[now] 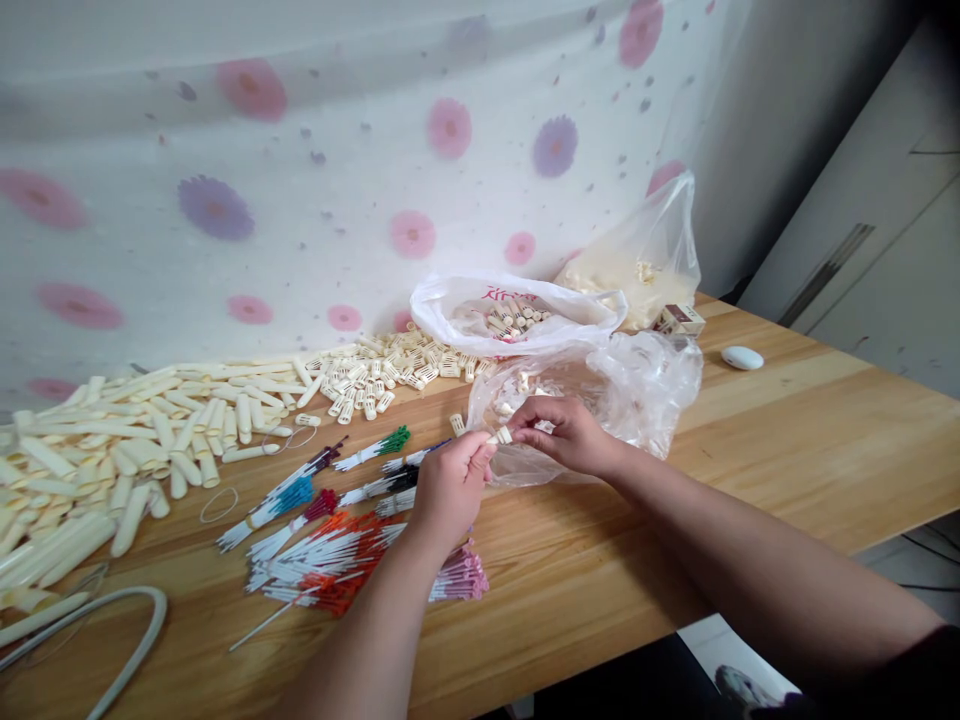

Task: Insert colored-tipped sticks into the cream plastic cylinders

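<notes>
My left hand [452, 482] is closed around a small cream plastic piece [500, 437], whose end sticks out past the thumb and forefinger. The fingertips of my right hand [562, 432] pinch at that protruding end; whether they hold a separate part is too small to tell. Just beyond both hands lies an open clear plastic bag [637, 395] with small cream pieces inside. Bundles of thin white sticks with coloured tips lie beside and partly behind my left hand, among them an orange-tipped bundle [322, 560] and a pink-tipped bundle [463, 575].
Long cream tubes [172, 425] are heaped at the left, with short slotted cream pieces [375, 380] at the back. A white bag [442, 312], a small box [681, 320] and a white oval object [742, 358] stand farther back. A pale thick cord [146, 640] curves at front left.
</notes>
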Demonstrator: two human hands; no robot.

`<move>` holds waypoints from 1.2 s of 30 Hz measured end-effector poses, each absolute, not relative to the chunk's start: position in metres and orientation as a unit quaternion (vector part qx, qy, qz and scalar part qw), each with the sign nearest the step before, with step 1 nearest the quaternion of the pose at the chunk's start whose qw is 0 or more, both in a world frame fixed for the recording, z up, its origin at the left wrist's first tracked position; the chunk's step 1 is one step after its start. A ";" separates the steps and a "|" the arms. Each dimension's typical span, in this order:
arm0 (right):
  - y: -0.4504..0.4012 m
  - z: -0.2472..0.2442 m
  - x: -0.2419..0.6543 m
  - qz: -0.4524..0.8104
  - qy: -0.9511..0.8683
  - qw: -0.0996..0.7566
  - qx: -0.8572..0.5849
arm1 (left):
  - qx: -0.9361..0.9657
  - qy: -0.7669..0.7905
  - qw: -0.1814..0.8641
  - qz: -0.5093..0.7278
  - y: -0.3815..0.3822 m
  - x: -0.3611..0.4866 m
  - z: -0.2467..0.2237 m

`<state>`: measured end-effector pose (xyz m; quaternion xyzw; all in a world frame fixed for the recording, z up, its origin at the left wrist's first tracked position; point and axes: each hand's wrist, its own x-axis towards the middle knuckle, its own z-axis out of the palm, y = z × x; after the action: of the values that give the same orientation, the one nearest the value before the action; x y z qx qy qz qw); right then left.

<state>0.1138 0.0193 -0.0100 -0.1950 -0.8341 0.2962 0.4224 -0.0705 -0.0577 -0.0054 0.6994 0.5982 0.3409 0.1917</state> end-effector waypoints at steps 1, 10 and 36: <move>0.019 -0.010 0.114 0.292 -0.835 0.425 -0.194 | 0.700 0.599 0.190 0.340 -0.058 -0.070 -0.005; 0.018 -0.005 0.116 0.189 -0.886 0.391 -0.161 | 0.710 0.586 0.188 0.343 -0.058 -0.069 -0.004; -0.003 0.011 0.117 0.175 -0.895 0.386 -0.135 | 0.730 0.531 0.209 0.376 -0.069 -0.065 0.011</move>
<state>0.1174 -0.0031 0.0110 -0.1354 -0.8953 0.1754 0.3864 -0.0646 -0.0689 0.0110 0.7300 0.5315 0.3756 0.2086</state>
